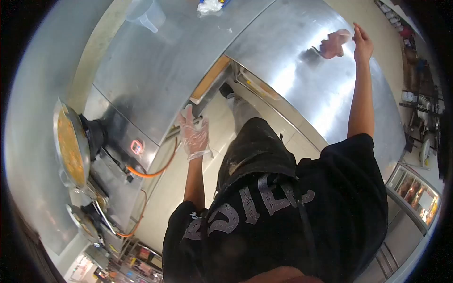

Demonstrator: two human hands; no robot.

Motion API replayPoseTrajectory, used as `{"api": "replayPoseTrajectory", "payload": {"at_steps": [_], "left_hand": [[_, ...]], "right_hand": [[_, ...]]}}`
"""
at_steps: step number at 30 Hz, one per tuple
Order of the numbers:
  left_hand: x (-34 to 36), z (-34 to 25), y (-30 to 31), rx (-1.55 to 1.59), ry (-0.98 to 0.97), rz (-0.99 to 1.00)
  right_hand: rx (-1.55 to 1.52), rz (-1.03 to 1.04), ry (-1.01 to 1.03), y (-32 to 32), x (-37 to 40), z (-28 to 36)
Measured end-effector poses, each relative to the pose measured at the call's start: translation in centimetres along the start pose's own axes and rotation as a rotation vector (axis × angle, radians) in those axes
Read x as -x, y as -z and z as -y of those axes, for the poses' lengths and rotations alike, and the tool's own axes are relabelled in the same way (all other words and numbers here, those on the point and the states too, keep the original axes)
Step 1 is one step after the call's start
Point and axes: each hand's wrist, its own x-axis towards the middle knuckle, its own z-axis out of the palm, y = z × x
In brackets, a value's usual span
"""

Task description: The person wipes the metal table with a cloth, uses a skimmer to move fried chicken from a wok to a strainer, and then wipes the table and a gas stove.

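My left hand (193, 134) wears a clear plastic glove and hangs in the air with its fingers spread, holding nothing. It is above the floor gap between two steel counters, near the corner of the left counter (155, 80). My right hand (362, 42) is bare and stretched far out over the right steel counter (292, 80), fingers straight and together, with nothing in it. Just beside its fingertips is a blurred pinkish shape (335, 44) on the shiny steel; whether it is an object or the hand's reflection I cannot tell. I wear a black shirt and a dark apron.
A round pan of orange-yellow food (71, 146) sits on a burner at the left, with a smaller pan (82, 221) below it. An orange gas hose (155, 172) loops by the stove. A clear plastic jug (146, 16) and crumpled plastic (210, 5) lie far off. A glass display case (415, 188) stands at the right.
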Motion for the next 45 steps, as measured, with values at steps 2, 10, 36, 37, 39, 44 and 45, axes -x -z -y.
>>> {"api": "replayPoseTrajectory", "payload": {"at_steps": [2, 10, 36, 37, 39, 44, 45], "left_hand": [[-1.3, -0.8, -1.3, 0.064, 0.026, -0.055], [15.3, -2.3, -0.3, 0.254, 0.152, 0.042], [2.5, -12.1, 8.1, 0.418, -0.469, -0.032], [2.7, -11.4, 8.4, 0.354, -0.425, 0.067], [2.3, -7.9, 6.0, 0.48, -0.334, 0.416], [5.9, -3.0, 5.2, 0.356, -0.22, 0.438], [6.5, -2.5, 5.4, 0.345, -0.231, 0.412]], "right_hand": [[-0.086, 0.054, 0.063, -1.1, -3.5, 2.5], [1.45, 0.891, 0.374, 0.9, 6.0, -11.4], [0.165, 1.191, 0.421, -10.3, 24.9, 24.8], [0.194, 1.274, 0.363, -10.9, 25.6, 24.8], [0.111, 1.402, 0.261, -11.9, 27.7, 24.3], [0.094, 1.525, -0.024, -12.8, 31.4, 18.6], [0.093, 1.515, -0.002, -13.0, 31.6, 16.8]]}}
